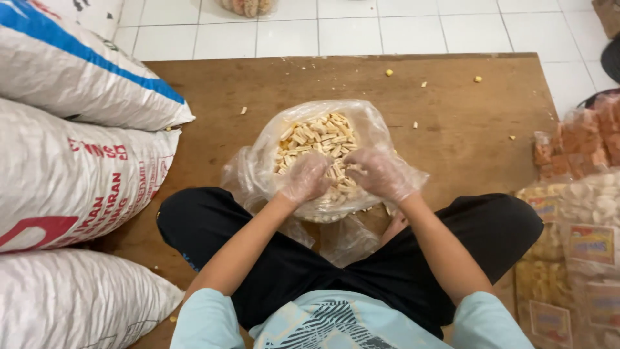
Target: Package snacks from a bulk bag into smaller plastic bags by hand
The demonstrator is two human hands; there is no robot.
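My left hand [305, 178] was curled around snack sticks [316, 139] in the clear bag [371, 123]; my right hand [381, 173] grasped some too.

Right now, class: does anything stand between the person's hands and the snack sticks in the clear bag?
Only thin plastic gloves. The left hand and right hand already rest inside the open clear bag, directly on the snack sticks.
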